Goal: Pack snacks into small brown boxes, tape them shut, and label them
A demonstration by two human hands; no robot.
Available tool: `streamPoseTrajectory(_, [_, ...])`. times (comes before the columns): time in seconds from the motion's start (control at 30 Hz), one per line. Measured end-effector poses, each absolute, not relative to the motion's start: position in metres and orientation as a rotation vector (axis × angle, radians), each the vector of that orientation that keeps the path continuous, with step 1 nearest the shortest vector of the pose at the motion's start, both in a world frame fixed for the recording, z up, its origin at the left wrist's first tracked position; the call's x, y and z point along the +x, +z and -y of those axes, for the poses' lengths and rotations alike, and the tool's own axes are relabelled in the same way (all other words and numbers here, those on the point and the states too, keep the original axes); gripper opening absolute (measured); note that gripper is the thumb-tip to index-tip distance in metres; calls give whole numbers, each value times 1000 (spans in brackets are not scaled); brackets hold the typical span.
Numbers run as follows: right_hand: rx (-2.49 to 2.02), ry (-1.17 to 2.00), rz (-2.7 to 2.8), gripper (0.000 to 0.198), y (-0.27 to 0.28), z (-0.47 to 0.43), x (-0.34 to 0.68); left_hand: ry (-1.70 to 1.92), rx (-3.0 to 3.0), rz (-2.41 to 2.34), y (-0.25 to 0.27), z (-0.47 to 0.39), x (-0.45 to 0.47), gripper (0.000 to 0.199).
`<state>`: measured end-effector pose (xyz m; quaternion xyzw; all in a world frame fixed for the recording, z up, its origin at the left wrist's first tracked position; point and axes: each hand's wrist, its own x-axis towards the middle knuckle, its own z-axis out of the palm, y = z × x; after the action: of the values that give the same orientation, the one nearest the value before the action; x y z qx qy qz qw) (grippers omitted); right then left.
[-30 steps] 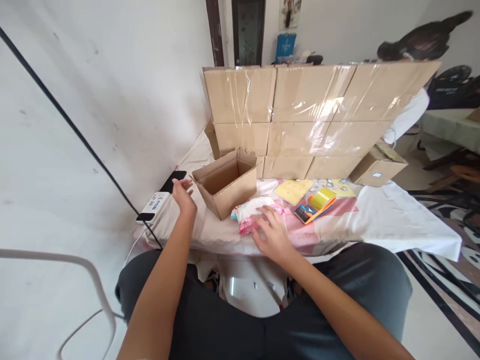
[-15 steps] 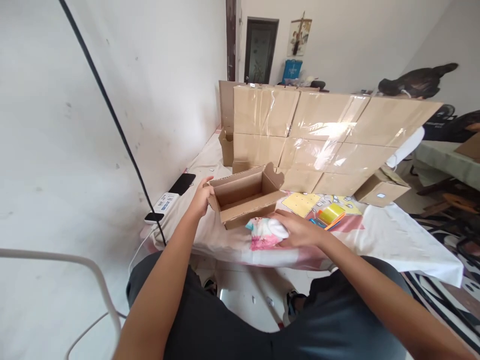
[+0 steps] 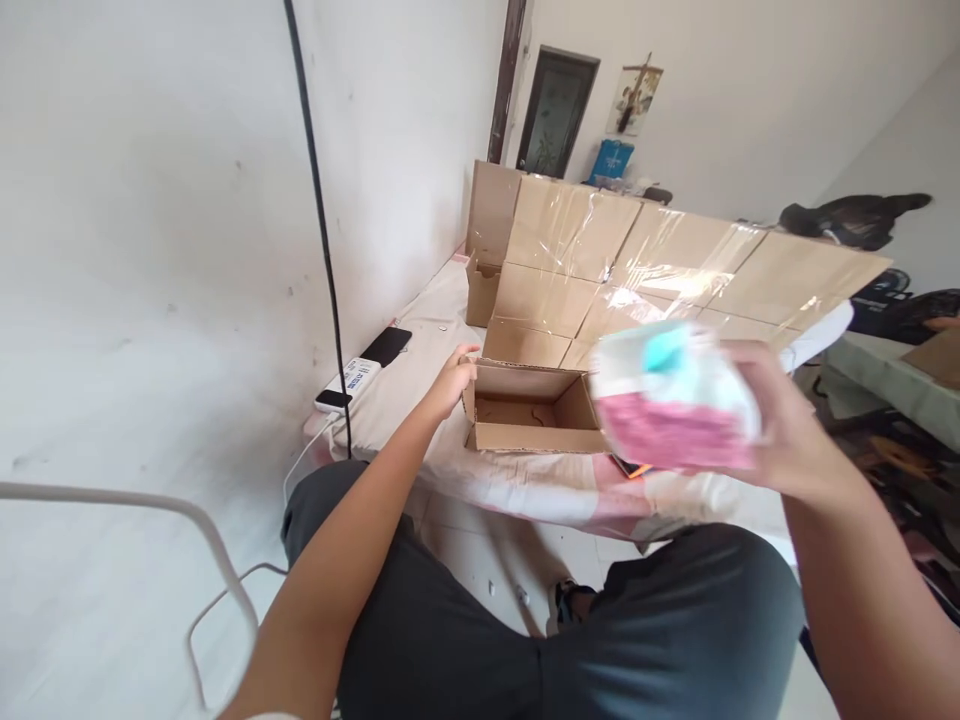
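Note:
An open cardboard box rests on the cloth-covered table, its inside facing up toward me. My left hand grips the box's left end, fingers over the edge. Raised toward the camera, my right hand is closed around the right side of a pink, white and teal soft bundle. The bundle is blurred, so its exact kind does not show. It covers the box's right end from view.
Stacked, taped cardboard boxes form a wall behind the open box. Left of it lie a black phone and a white device with a cable. A black cord hangs down beside the wall.
My right hand has lifted the bundle from beside the box, up, rightward and closer to the camera. The box now sits flatter and squarer, still in my left hand. The view has tilted.

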<state>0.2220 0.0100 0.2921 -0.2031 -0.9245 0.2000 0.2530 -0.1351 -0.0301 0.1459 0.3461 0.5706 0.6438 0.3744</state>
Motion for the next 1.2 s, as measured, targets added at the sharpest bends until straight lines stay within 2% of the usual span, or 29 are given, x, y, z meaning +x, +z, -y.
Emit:
streamPoseTrajectory(0.1, [-474, 423, 2768, 70, 300, -11, 181, 1651, 891, -1450, 144, 31, -137, 68])
streamPoseTrajectory(0.3, [-564, -167, 3145, 45, 284, -33, 111, 1611, 935, -1394, 141, 36, -139, 72])
streamPoseTrajectory(0.57, [-676, -522, 3173, 52, 246, -54, 72, 1575, 873, -1407, 135, 32, -144, 72])
streamPoseTrajectory(0.9, [-519, -463, 3246, 44, 211, -43, 63, 1570, 980, -1356, 141, 37, -138, 65])
streamPoseTrajectory(1.1, [-625, -629, 3395, 43, 196, -49, 39, 1537, 969, -1339, 138, 35, -141, 63])
streamPoseTrajectory(1.2, [-567, -426, 3412, 42, 200, -55, 38, 1511, 926, -1362, 134, 31, -146, 61])
